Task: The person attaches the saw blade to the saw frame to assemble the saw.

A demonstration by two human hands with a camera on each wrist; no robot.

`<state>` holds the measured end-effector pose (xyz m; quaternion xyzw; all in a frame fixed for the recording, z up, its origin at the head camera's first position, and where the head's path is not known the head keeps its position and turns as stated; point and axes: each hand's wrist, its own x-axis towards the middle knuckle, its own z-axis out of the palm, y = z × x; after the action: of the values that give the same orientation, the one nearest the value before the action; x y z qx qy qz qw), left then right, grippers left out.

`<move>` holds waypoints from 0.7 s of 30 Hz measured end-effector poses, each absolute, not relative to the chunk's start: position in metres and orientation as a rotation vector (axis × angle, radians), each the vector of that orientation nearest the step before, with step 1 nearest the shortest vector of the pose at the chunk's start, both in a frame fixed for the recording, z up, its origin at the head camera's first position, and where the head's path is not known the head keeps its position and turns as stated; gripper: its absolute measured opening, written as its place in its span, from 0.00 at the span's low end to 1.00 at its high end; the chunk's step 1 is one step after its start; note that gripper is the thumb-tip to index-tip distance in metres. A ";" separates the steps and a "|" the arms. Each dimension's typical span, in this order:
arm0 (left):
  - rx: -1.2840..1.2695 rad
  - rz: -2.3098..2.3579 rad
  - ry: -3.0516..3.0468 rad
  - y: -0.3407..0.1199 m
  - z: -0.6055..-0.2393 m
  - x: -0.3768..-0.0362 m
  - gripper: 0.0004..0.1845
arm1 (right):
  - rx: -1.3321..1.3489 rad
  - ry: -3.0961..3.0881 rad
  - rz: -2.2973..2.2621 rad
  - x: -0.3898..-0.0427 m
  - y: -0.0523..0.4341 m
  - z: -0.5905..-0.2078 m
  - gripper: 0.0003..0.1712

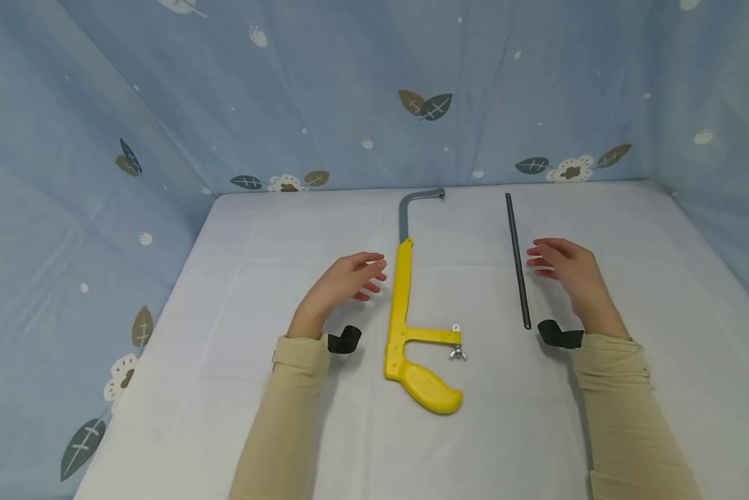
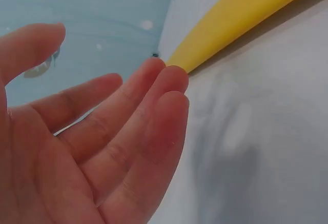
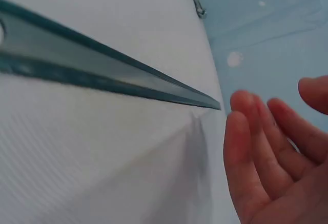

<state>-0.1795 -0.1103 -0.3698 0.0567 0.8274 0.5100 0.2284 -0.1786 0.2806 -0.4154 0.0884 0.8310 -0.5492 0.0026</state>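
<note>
A hacksaw frame (image 1: 402, 292) with a yellow handle and a grey curved front end lies on the white table, no blade fitted across it. A wing nut (image 1: 458, 353) sits on its short arm near the grip. To its right lies a separate dark hacksaw blade (image 1: 518, 260), a hole showing at its near end in the right wrist view. My left hand (image 1: 349, 278) hovers just left of the yellow frame, fingers loosely bent and holding nothing. On the other side, my right hand (image 1: 564, 267) is beside the blade's right edge, also holding nothing.
A white cloth (image 1: 274, 236) covers the table. Blue patterned curtains (image 1: 349, 83) hang behind it and at both sides. Black wrist-worn camera mounts (image 1: 346, 340) stick out inward from both wrists, close above the tabletop.
</note>
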 end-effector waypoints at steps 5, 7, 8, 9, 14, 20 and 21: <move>0.141 1.433 2.286 -0.108 -0.373 -0.177 0.29 | 0.357 2.529 -1.854 -0.189 0.278 -0.430 0.34; 0.130 1.446 2.302 -0.109 -0.373 -0.177 0.28 | 0.384 2.489 -1.892 -0.188 0.274 -0.428 0.35; 0.129 1.448 2.310 -0.108 -0.374 -0.177 0.28 | 0.388 2.492 -1.878 -0.186 0.271 -0.425 0.35; 0.122 1.453 2.308 -0.108 -0.375 -0.178 0.28 | 0.390 2.495 -1.860 -0.184 0.269 -0.422 0.34; 0.085 1.410 2.318 -0.101 -0.385 -0.180 0.25 | 0.359 2.625 -1.548 -0.171 0.260 -0.406 0.28; 0.075 1.296 2.373 -0.093 -0.393 -0.179 0.25 | 0.175 2.829 -0.955 -0.167 0.251 -0.399 0.30; 0.077 1.280 2.377 -0.093 -0.394 -0.179 0.26 | 0.143 2.844 -0.883 -0.167 0.248 -0.399 0.31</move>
<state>-0.1786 -0.0932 -0.3940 0.0279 0.8589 0.4624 0.2185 -0.1670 0.2481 -0.3990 0.0478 0.9509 -0.2952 0.0800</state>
